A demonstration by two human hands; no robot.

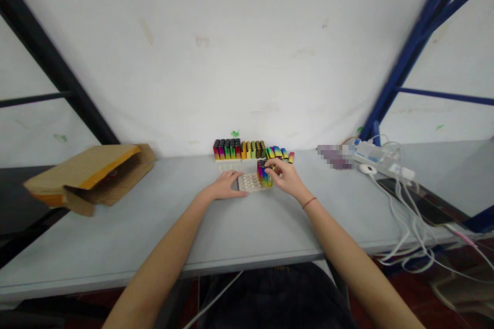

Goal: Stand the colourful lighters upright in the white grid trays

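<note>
Grey table [154, 226]: right fingers [272, 164] grasping rainbow lighters [263, 175] over white tray [249, 182]; left hand [226, 186] open beside tray.

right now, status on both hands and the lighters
Left hand flat at edge of white tray. Right hand pinching rainbow lighters in tray. Row of lighters just behind.

A kraft envelope [88, 180] lies left, a power strip [370, 154] with cables [409, 236] right.
</note>
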